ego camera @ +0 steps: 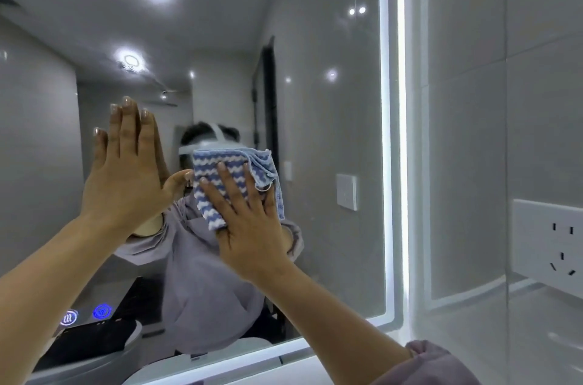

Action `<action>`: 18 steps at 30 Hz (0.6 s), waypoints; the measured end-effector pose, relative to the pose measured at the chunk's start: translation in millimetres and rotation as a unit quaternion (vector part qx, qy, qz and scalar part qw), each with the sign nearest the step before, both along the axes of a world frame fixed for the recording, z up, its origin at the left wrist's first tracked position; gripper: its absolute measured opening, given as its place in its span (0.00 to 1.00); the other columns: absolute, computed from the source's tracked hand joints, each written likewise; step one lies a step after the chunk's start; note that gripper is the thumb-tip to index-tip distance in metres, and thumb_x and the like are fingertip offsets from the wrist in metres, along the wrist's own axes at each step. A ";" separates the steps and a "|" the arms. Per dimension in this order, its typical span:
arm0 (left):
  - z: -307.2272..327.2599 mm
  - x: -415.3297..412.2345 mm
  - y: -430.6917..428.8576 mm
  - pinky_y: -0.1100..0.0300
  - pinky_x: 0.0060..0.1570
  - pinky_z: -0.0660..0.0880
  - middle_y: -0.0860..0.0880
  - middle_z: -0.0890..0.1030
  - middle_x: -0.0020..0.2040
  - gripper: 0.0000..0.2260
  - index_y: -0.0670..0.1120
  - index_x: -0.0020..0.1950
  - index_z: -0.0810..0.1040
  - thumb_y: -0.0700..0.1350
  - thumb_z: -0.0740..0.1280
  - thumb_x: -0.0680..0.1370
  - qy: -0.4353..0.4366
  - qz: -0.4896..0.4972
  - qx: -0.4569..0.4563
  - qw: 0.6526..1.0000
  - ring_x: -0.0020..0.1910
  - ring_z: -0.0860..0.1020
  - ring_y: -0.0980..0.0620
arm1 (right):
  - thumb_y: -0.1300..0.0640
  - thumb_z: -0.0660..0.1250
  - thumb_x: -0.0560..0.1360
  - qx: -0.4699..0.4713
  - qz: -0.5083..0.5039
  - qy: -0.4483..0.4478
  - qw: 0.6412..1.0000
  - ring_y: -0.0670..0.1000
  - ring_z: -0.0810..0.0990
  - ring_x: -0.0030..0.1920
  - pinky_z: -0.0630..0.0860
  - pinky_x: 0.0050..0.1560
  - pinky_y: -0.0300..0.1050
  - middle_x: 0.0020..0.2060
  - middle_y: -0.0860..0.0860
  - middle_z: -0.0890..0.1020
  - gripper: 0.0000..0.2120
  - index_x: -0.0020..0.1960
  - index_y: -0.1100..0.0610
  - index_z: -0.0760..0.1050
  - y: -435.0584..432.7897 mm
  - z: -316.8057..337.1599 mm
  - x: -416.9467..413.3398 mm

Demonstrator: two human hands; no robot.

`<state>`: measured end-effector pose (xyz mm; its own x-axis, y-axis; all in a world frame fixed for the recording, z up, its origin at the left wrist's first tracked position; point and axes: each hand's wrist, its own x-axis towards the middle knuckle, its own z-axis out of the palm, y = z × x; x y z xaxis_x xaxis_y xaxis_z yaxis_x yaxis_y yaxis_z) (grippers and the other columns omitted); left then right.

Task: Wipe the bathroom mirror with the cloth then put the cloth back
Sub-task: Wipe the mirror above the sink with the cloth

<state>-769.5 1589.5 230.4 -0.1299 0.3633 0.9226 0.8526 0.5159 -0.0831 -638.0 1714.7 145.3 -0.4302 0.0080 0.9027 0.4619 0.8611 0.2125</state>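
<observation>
The bathroom mirror (331, 132) fills most of the view, edged by a lit white strip on its right and bottom. A folded cloth (214, 173) with blue and white wavy stripes lies flat against the glass near the middle. My right hand (249, 227) presses it to the mirror with straight, spread fingers. Just left of the cloth, my left hand (126, 170) rests flat on the glass, fingers straight and pointing up, its thumb tip close to the cloth's edge. The mirror reflects a person in a grey top behind both hands.
A white wall socket (549, 246) sits on the tiled wall right of the mirror. Two blue-lit touch buttons (85, 313) glow at the mirror's lower left. A white basin rim (94, 365) shows below the mirror's bottom edge.
</observation>
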 end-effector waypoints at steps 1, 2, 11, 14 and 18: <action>-0.2 -1.1 -0.1 0.59 0.67 0.26 0.43 0.37 0.76 0.44 0.42 0.76 0.40 0.66 0.54 0.71 0.005 -0.002 0.002 1.000 0.72 0.30 0.52 | 0.46 0.35 0.81 0.006 0.000 -0.009 1.000 0.54 0.38 0.77 0.39 0.75 0.60 0.77 0.49 0.46 0.25 0.77 0.49 0.46 2.6 -0.1 2.3; -0.8 -2.3 0.3 0.62 0.66 0.24 0.44 0.37 0.76 0.44 0.42 0.76 0.40 0.65 0.55 0.71 0.010 -0.002 0.003 1.000 0.72 0.29 0.53 | 0.46 0.35 0.81 0.012 0.000 -0.014 1.000 0.54 0.39 0.77 0.40 0.75 0.61 0.78 0.49 0.47 0.25 0.77 0.48 0.46 6.1 -0.1 4.5; -1.1 -25.6 9.2 0.64 0.67 0.27 0.46 0.39 0.76 0.45 0.43 0.76 0.41 0.71 0.50 0.72 0.045 0.022 0.031 0.998 0.74 0.34 0.52 | 0.52 0.56 0.77 0.048 -0.006 0.049 0.998 0.55 0.43 0.77 0.48 0.74 0.64 0.77 0.46 0.49 0.30 0.77 0.47 0.49 80.4 -14.2 48.4; -0.2 -35.0 13.8 0.62 0.68 0.28 0.50 0.34 0.75 0.45 0.45 0.76 0.38 0.72 0.50 0.71 0.055 0.017 0.040 0.998 0.75 0.35 0.51 | 0.51 0.59 0.79 0.019 -0.075 0.063 0.995 0.60 0.46 0.77 0.49 0.73 0.67 0.78 0.53 0.50 0.30 0.77 0.49 0.50 117.9 -17.8 87.5; 1.4 -43.6 17.9 0.61 0.69 0.29 0.48 0.37 0.77 0.46 0.45 0.76 0.39 0.73 0.51 0.71 0.062 0.002 0.045 0.997 0.75 0.38 0.49 | 0.47 0.43 0.83 -0.087 -0.114 0.120 0.982 0.60 0.49 0.77 0.50 0.74 0.65 0.77 0.58 0.54 0.25 0.77 0.55 0.50 148.0 -13.4 134.4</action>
<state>-813.1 1607.4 231.8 -0.0137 0.2774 0.9606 0.8371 0.5287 -0.1407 -503.6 1862.7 131.8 -0.1748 0.2421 0.9544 0.6652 0.7437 -0.0668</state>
